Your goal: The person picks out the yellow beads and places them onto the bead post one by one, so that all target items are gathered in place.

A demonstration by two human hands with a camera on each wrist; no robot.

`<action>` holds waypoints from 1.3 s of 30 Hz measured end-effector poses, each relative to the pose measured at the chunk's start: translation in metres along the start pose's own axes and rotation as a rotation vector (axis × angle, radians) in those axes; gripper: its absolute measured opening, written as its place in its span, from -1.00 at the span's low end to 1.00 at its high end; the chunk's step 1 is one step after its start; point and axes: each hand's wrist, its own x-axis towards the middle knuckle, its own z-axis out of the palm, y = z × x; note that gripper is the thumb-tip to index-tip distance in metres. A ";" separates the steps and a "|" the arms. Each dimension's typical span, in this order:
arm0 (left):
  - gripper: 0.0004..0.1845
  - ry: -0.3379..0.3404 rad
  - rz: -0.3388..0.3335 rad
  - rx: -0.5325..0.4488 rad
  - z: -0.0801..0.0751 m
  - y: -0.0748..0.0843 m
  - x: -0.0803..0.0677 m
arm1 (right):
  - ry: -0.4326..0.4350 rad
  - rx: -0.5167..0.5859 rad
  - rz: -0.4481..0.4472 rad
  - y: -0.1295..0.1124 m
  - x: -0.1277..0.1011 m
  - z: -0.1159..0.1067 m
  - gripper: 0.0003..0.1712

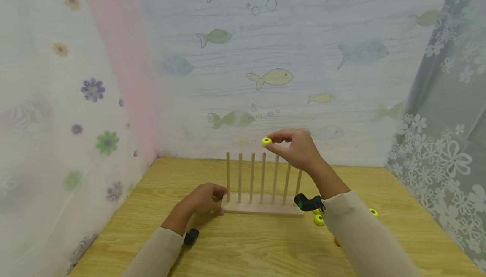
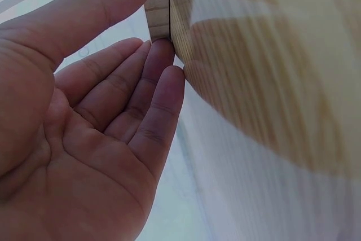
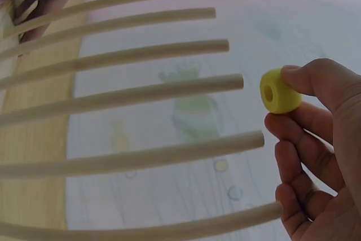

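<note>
A wooden rack [image 1: 262, 208] with several upright pegs [image 1: 263, 176] stands on the table. My right hand [image 1: 294, 146] pinches a small yellow ring [image 1: 266, 142] just above the top of the middle peg [image 3: 169, 91]; in the right wrist view the yellow ring [image 3: 279, 91] sits off the tip of that peg, held between thumb and forefinger. My left hand [image 1: 205, 199] rests against the left end of the rack base [image 2: 158, 12], fingers [image 2: 155, 103] straight and touching the wood.
More yellow rings [image 1: 319, 219] lie on the wooden table [image 1: 243, 243] right of the rack, partly hidden by my right sleeve, with one further right [image 1: 373, 212]. Patterned curtains [image 1: 265, 66] close in the back and both sides.
</note>
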 end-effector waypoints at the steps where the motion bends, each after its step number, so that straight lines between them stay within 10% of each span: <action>1: -0.22 -0.001 -0.001 0.003 0.000 0.000 0.000 | -0.004 0.002 -0.005 -0.001 0.000 0.001 -0.68; 39: -0.20 0.005 0.004 -0.001 0.000 -0.002 0.004 | -0.086 0.021 -0.073 -0.039 0.013 0.042 -0.69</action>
